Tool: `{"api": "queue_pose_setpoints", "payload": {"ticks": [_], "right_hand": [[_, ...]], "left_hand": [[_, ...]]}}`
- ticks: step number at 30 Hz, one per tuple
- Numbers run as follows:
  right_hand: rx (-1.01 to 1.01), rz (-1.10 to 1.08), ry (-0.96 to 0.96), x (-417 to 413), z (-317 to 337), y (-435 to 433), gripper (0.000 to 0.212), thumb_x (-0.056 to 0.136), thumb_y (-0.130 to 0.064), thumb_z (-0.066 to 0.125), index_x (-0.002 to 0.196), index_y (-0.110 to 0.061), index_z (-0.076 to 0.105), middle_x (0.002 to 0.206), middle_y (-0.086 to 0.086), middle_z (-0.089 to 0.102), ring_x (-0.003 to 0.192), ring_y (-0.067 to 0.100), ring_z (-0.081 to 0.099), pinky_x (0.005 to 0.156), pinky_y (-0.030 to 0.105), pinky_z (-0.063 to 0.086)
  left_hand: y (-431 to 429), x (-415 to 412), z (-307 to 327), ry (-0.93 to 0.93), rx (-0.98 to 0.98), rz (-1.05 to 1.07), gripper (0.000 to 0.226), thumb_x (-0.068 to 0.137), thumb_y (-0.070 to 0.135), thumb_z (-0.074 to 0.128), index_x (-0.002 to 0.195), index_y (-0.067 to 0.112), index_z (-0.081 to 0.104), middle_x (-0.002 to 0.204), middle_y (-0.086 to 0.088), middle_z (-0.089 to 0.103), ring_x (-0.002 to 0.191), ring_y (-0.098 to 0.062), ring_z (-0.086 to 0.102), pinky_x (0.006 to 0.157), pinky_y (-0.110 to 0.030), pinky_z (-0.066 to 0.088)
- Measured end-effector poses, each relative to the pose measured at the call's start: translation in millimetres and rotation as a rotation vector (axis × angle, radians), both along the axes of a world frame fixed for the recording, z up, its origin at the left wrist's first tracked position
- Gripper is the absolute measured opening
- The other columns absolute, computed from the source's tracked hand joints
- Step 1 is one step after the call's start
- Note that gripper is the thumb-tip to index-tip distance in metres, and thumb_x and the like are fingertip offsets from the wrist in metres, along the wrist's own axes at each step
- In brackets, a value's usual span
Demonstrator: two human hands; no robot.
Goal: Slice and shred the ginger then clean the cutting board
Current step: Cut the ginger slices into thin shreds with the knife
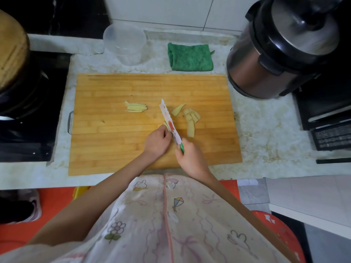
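A wooden cutting board (114,141) lies on the marble counter. A small pile of ginger shreds (136,107) sits left of centre. Several ginger slices (191,118) lie to the right of the knife. My right hand (190,158) grips the green handle of a white patterned knife (169,123), whose blade rests on the board pointing away from me. My left hand (156,142) has its fingers curled on a small ginger piece (165,123) right beside the blade; most of that piece is hidden.
A folded green cloth (190,56) and a clear plastic container (124,43) sit behind the board. A steel pressure cooker (275,54) stands at the right rear, a black stove (28,111) with a pot at the left.
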State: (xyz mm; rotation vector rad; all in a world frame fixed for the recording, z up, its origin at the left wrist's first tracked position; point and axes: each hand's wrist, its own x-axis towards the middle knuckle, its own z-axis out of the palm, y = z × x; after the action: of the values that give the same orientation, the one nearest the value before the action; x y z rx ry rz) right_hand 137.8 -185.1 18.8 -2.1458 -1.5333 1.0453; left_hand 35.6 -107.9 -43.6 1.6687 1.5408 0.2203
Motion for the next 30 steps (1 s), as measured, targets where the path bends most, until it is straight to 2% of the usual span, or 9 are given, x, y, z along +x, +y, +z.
{"api": "queue_pose_setpoints", "payload": {"ticks": [7, 12, 15, 19, 25, 28, 30], "right_hand": [[0.003, -0.007, 0.012, 1, -3, 1, 0.014, 0.09, -0.01, 0.046, 0.089, 0.003, 0.051, 0.065, 0.015, 0.048, 0.059, 0.028, 0.044, 0.053, 0.036, 0.031], [0.007, 0.014, -0.002, 2, -5, 2, 0.018, 0.09, -0.011, 0.045, 0.099, 0.001, 0.055, 0.071, 0.022, 0.056, 0.061, 0.032, 0.05, 0.055, 0.041, 0.036], [-0.001, 0.011, 0.007, 2, -6, 3, 0.019, 0.09, -0.011, 0.045, 0.101, 0.001, 0.056, 0.07, 0.021, 0.055, 0.059, 0.029, 0.048, 0.054, 0.042, 0.036], [-0.021, -0.007, 0.014, 1, -8, 9, 0.015, 0.09, -0.01, 0.045, 0.095, 0.0, 0.055, 0.068, 0.017, 0.053, 0.055, 0.023, 0.044, 0.051, 0.034, 0.031], [-0.047, 0.008, 0.009, 2, -8, 14, 0.018, 0.09, -0.011, 0.046, 0.098, 0.001, 0.056, 0.072, 0.018, 0.057, 0.063, 0.029, 0.051, 0.054, 0.036, 0.036], [-0.042, 0.014, -0.001, 1, -6, 18, 0.012, 0.091, -0.012, 0.046, 0.093, -0.002, 0.053, 0.064, 0.008, 0.048, 0.057, 0.022, 0.045, 0.049, 0.032, 0.029], [-0.037, 0.023, 0.003, 2, -7, 15, 0.01, 0.091, -0.011, 0.046, 0.088, -0.003, 0.052, 0.063, 0.007, 0.046, 0.056, 0.021, 0.042, 0.049, 0.032, 0.026]], "left_hand": [[1, 0, 1, 0.023, 0.001, -0.015, 0.024, 0.098, 0.021, 0.039, 0.075, 0.014, 0.035, 0.076, -0.008, 0.051, 0.072, -0.027, 0.046, 0.061, -0.034, 0.026], [1, -1, 2, 0.02, 0.007, -0.025, 0.032, 0.098, 0.022, 0.038, 0.068, 0.021, 0.029, 0.074, -0.007, 0.05, 0.071, -0.028, 0.046, 0.061, -0.033, 0.028], [1, -1, 2, 0.016, 0.004, -0.021, 0.032, 0.098, 0.021, 0.038, 0.067, 0.021, 0.029, 0.069, -0.004, 0.048, 0.07, -0.028, 0.046, 0.06, -0.033, 0.027], [0, 1, 3, 0.024, 0.003, -0.024, 0.033, 0.098, 0.021, 0.038, 0.067, 0.021, 0.028, 0.063, 0.002, 0.042, 0.07, -0.028, 0.045, 0.06, -0.033, 0.025], [1, 0, 4, 0.018, -0.005, -0.021, 0.033, 0.098, 0.021, 0.038, 0.067, 0.021, 0.028, 0.071, -0.005, 0.048, 0.073, -0.029, 0.047, 0.061, -0.034, 0.027], [1, 3, 7, 0.027, -0.007, -0.013, 0.032, 0.098, 0.021, 0.039, 0.067, 0.021, 0.029, 0.076, -0.008, 0.051, 0.073, -0.029, 0.046, 0.062, -0.034, 0.028], [-1, 2, 7, 0.028, -0.01, 0.003, 0.028, 0.097, 0.02, 0.04, 0.07, 0.019, 0.032, 0.077, -0.008, 0.051, 0.074, -0.029, 0.047, 0.062, -0.033, 0.029]]}}
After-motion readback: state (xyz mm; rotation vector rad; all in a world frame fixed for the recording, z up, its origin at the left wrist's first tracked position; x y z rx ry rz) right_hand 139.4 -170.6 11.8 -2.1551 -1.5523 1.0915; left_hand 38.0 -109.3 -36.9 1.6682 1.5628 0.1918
